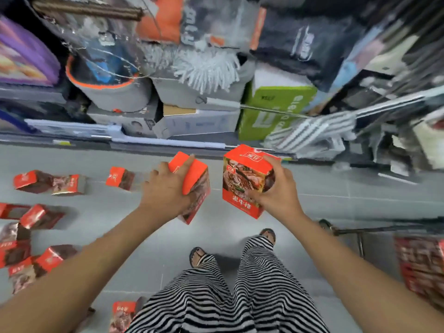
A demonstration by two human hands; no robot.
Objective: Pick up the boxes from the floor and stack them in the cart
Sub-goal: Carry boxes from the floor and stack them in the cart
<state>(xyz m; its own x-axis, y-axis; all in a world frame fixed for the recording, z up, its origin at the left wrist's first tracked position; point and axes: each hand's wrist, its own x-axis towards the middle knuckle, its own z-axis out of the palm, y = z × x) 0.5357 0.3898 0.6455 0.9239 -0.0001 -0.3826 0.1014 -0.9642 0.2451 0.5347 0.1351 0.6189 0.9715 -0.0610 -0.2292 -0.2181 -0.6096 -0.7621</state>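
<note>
Boxes (245, 181) gripped, one in each hand (278, 191).

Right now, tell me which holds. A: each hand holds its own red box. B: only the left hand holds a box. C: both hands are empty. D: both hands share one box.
A: the left hand grips a tilted red box and the right hand grips an upright red box, the two boxes apart.

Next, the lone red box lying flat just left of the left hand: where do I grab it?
From above, span the lone box across its two long sides at mid-length: it lies flat, leaving only top and sides free.
</note>
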